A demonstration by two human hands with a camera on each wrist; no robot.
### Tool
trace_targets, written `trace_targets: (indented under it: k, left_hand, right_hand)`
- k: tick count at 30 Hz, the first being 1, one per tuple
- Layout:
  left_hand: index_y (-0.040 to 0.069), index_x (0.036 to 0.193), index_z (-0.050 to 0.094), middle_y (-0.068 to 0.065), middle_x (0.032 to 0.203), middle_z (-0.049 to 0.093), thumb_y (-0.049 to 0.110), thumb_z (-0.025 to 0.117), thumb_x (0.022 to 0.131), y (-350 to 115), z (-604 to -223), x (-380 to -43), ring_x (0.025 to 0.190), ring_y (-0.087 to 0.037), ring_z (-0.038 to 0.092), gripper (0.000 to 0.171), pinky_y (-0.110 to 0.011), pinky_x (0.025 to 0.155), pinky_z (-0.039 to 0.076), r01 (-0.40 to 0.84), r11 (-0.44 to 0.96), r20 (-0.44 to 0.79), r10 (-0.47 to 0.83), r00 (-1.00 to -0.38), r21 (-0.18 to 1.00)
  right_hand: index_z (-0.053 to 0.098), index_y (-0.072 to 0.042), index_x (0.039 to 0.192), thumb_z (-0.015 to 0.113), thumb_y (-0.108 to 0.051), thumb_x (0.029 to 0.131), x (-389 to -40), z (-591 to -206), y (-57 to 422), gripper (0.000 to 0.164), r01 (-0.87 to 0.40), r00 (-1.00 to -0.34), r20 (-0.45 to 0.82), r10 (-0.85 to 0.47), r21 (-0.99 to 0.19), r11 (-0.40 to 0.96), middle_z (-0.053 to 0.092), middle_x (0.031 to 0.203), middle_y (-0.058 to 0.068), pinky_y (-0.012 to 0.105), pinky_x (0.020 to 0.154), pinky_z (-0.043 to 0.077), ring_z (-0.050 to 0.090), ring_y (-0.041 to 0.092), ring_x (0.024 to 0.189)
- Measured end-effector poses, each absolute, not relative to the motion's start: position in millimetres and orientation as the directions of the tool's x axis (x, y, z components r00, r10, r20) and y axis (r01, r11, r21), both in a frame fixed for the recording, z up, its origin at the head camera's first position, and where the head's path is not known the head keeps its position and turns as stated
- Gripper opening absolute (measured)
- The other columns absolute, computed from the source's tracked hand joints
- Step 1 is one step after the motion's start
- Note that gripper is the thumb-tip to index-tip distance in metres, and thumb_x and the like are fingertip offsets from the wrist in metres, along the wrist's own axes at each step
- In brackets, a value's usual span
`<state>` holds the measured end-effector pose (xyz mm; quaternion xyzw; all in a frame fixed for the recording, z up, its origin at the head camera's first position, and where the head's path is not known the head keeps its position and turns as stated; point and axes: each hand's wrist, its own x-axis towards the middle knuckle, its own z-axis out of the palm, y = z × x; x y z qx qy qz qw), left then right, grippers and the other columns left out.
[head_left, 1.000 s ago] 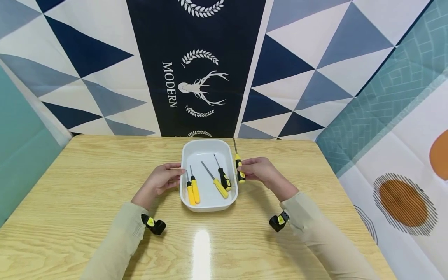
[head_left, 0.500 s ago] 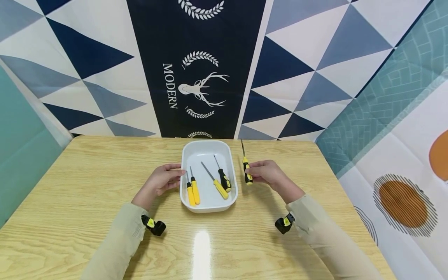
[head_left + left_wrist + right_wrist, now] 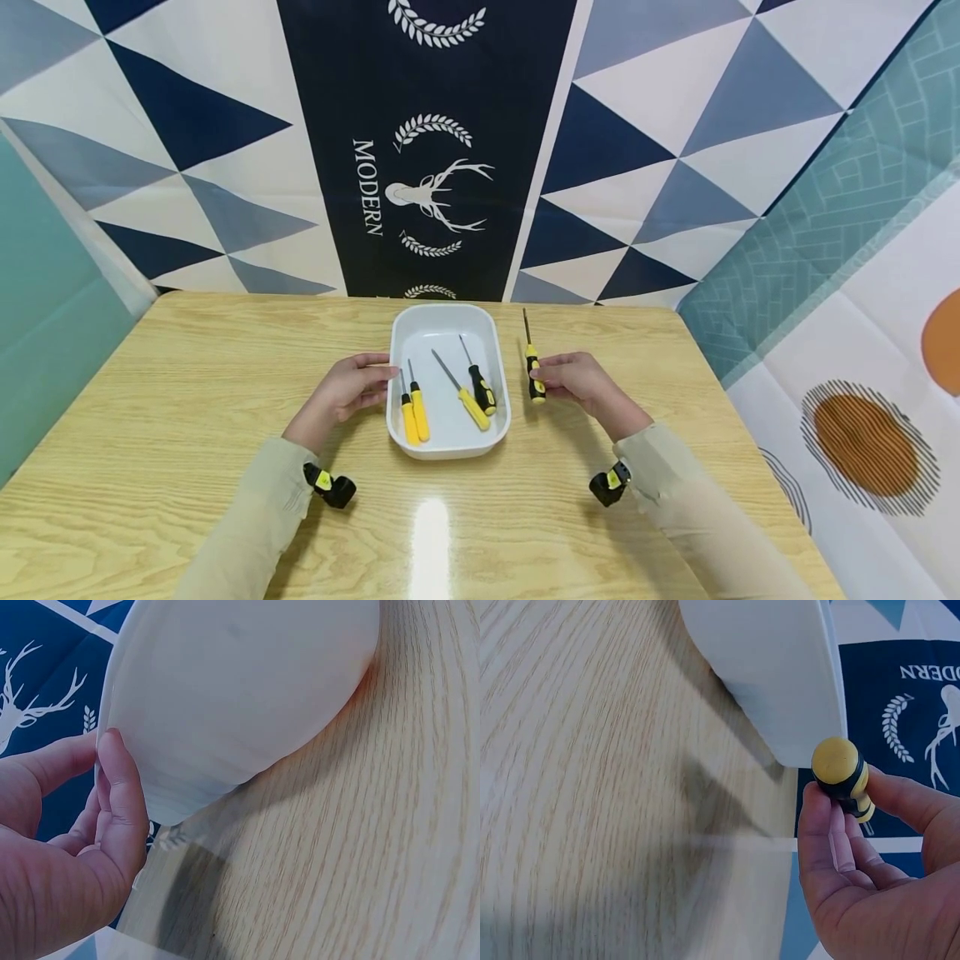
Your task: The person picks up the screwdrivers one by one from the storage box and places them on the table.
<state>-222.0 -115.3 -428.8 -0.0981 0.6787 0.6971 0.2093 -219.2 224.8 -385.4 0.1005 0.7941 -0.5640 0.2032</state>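
Left hand (image 3: pixel 352 390): white tray (image 3: pixel 449 454) is clamped by fingers at nine o'clock.
Right hand (image 3: pixel 576 380): screwdriver (image 3: pixel 532 362) is clamped by fingers, outside tray at three o'clock.

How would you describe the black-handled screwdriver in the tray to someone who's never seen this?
On the wood-grain table sits a white tray. In the head view, a black-handled screwdriver lies near its right wall. Its handle is mostly black with yellow patches; the three other screwdrivers inside have mainly yellow handles.
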Motion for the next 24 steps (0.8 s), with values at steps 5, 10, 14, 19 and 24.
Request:
trace_targets:
  k: [5,10,14,19,24]
  left_hand:
    - [0.003,0.137,0.043,-0.004,0.099,0.063,0.016,0.066,0.088,-115,-429,-222,0.077,-0.009,0.062,0.056,-0.020,0.070,0.056,-0.424,0.007,-0.420,0.162,-0.893,0.906]
    - [0.003,0.137,0.042,-0.003,0.097,0.063,0.016,0.065,0.088,-115,-429,-221,0.077,-0.009,0.062,0.055,-0.020,0.070,0.056,-0.419,0.003,-0.414,0.167,-0.895,0.908]
    - [0.003,0.137,0.042,-0.002,0.097,0.063,0.016,0.065,0.088,-115,-429,-222,0.077,-0.009,0.062,0.055,-0.020,0.070,0.056,-0.419,0.001,-0.413,0.167,-0.895,0.908]
    - [0.003,0.137,0.042,-0.002,0.096,0.063,0.015,0.065,0.088,-115,-430,-222,0.077,-0.009,0.062,0.055,-0.020,0.070,0.056,-0.419,-0.005,-0.412,0.169,-0.895,0.908]
    - [0.003,0.137,0.042,-0.001,0.092,0.063,0.014,0.065,0.088,-115,-431,-222,0.076,-0.009,0.061,0.055,-0.020,0.068,0.056,-0.417,-0.013,-0.409,0.173,-0.896,0.909]
  right_hand:
    - [0.049,0.010,0.126,0.063,-0.012,0.088,-218,-388,228,0.046,0.390,-0.897,-0.437,-0.065,-0.851,0.351,0.062,0.083,-0.004,0.033,0.083,0.055,0.060,0.005,0.071]
    - [0.048,0.010,0.127,0.062,-0.012,0.089,-218,-390,231,0.047,0.394,-0.894,-0.444,-0.066,-0.847,0.358,0.061,0.084,-0.004,0.036,0.086,0.054,0.059,0.005,0.072]
    - [0.049,0.009,0.127,0.062,-0.013,0.089,-218,-393,233,0.046,0.392,-0.895,-0.442,-0.061,-0.844,0.366,0.061,0.084,-0.003,0.035,0.085,0.055,0.059,0.005,0.072]
    - [0.050,0.009,0.126,0.062,-0.013,0.089,-220,-396,236,0.045,0.397,-0.896,-0.441,-0.043,-0.841,0.367,0.061,0.083,-0.003,0.028,0.077,0.056,0.059,0.005,0.071]
    - [0.049,0.009,0.127,0.063,-0.013,0.089,-220,-400,239,0.046,0.409,-0.892,-0.451,-0.030,-0.834,0.370,0.062,0.087,-0.002,0.024,0.073,0.055,0.059,0.005,0.073]
